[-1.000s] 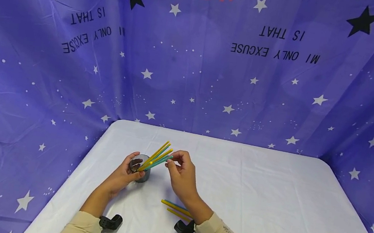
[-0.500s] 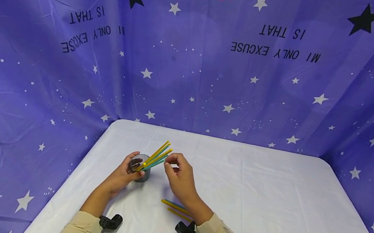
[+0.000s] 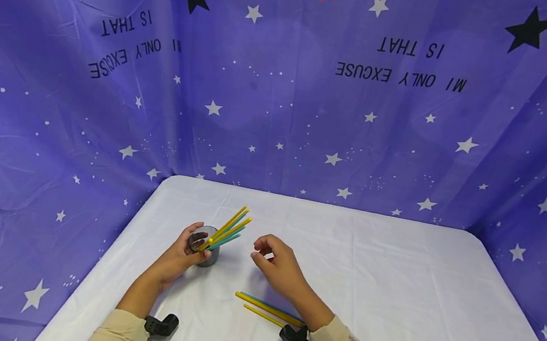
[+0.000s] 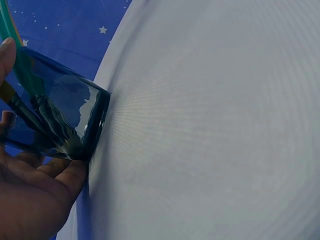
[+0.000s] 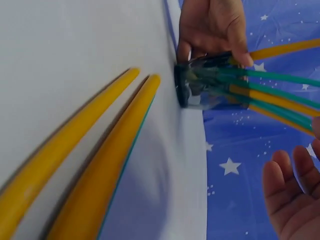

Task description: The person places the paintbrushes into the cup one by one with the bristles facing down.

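Note:
My left hand [image 3: 173, 270] grips a dark tinted drinking glass [image 4: 75, 100] by its side, thumb near the rim. Out of the glass lean several long thin yellow and green sticks [image 3: 231, 230], fanned to the right. Their lower ends show dark through the glass in the left wrist view. To the right of the sticks, apart from them, is my right hand [image 3: 282, 269], fingers loosely bent and holding nothing. Below its wrist, more loose sticks [image 3: 266, 307], yellow ones and a green one, lie on the table, partly hidden by the wrist camera.
A white cloth covers the table [image 3: 391, 306]. Purple curtains [image 3: 314, 112] with stars and lettering hang behind it and on both sides. Each wrist wears a black camera [image 3: 162, 325].
My right hand has let go of a green stick at the glass and drawn back to the right and down, uncovering more of the loose sticks. The left hand has stayed in place.

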`<state>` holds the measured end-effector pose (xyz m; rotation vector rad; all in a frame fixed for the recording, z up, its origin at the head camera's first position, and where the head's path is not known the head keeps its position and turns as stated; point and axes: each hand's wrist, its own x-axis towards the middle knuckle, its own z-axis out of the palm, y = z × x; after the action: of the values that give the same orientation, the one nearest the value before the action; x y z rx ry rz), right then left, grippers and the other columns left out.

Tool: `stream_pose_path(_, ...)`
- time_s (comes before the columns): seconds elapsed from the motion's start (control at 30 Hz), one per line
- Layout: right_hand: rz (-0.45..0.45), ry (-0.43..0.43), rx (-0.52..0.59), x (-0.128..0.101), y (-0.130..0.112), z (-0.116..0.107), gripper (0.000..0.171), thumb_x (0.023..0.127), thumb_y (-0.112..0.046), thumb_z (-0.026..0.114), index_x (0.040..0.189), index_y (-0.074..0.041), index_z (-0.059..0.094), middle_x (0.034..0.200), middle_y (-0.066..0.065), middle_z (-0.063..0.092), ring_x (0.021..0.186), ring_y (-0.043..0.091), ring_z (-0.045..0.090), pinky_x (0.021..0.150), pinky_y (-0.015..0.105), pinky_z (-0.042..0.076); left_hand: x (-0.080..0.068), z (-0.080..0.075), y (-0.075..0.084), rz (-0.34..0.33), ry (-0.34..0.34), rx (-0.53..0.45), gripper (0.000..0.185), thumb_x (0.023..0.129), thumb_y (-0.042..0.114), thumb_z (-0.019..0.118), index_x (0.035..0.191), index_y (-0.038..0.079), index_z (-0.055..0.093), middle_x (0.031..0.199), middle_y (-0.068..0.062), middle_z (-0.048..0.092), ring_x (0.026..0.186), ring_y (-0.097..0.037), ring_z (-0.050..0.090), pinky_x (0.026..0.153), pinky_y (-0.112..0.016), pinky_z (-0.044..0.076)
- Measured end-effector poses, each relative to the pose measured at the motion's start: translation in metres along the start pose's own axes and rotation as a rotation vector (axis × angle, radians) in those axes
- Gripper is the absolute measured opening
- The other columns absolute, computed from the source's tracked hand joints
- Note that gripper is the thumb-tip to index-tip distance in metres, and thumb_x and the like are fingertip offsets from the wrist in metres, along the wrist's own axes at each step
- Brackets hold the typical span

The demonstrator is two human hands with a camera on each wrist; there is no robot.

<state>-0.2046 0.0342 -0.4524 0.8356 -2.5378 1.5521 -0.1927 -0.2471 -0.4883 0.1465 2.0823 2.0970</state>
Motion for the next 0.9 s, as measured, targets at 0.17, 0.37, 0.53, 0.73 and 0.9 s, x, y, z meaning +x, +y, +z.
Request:
stream_pose_path(0.17,-0.004,-0.041,-0.024,-0.004,0.006,-0.006,0.011,0.094,-0.014,0.068,0.104,-0.013,0.062,0.1,0.003,0.065,0.089,0.013,0.061,0.074,0.03,0.052,0.0,0.0,0.0,-0.002,0.0,-0.002,0.083,0.095,0.004,0.066,0.157,0.01,0.01,0.157,-0.02,0.026,0.144,-0.031,0.025,0.096,-0.017,0.039)
stream_pose_path(0.37,0.002,-0.117,-0.071,-0.007,0.009,-0.014,0.01,0.093,-0.011,0.068,0.101,-0.013,0.063,0.096,-0.008,0.062,0.087,0.012,0.061,0.073,0.029,0.052,0.0,0.001,0.001,-0.01,0.009,0.013,0.083,0.095,0.005,0.066,0.157,0.011,0.011,0.157,-0.019,0.026,0.144,-0.03,0.026,0.097,-0.018,0.039)
stream_pose_path(0.53,-0.007,-0.157,-0.094,-0.01,0.014,-0.016,0.011,0.094,-0.011,0.067,0.103,-0.007,0.064,0.096,-0.007,0.062,0.086,0.012,0.06,0.071,0.028,0.05,0.0,0.001,0.001,-0.012,0.015,0.014,0.083,0.095,0.005,0.066,0.157,0.011,0.011,0.157,-0.019,0.028,0.142,-0.03,0.028,0.095,-0.017,0.039)
stream_pose_path(0.73,-0.005,-0.197,-0.115,-0.01,0.016,-0.017,0.014,0.094,-0.013,0.067,0.105,-0.005,0.064,0.1,0.001,0.064,0.087,0.013,0.06,0.073,0.029,0.049,0.0,0.002,0.002,-0.017,0.012,0.019,0.083,0.095,0.005,0.066,0.157,0.012,0.011,0.157,-0.018,0.027,0.143,-0.029,0.028,0.096,-0.018,0.039)
stream_pose_path(0.9,0.002,-0.27,-0.178,-0.01,0.017,-0.019,0.014,0.094,-0.012,0.067,0.105,-0.005,0.064,0.095,-0.005,0.061,0.085,0.012,0.059,0.073,0.03,0.048,0.0,0.001,0.002,-0.019,0.013,0.015,0.084,0.095,0.005,0.066,0.157,0.012,0.011,0.157,-0.019,0.027,0.143,-0.03,0.027,0.096,-0.018,0.039)
